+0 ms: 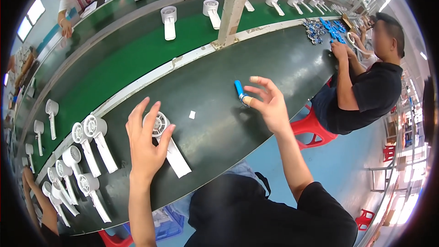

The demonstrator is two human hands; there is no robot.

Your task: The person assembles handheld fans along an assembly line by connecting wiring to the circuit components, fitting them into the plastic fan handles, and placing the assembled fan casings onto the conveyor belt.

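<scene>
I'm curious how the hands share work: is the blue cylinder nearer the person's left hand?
No, the blue cylinder is at the right hand, away from the left hand.

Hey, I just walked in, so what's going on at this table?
A person's left hand is spread over a white handheld fan lying on the dark table. Their right hand is at a small blue cylinder; whether it is gripped is unclear. More white fans lie to the left, and other fans are spaced along the green belt beyond. Farther right, a co-worker in black sits near a heap of blue pieces.
</scene>
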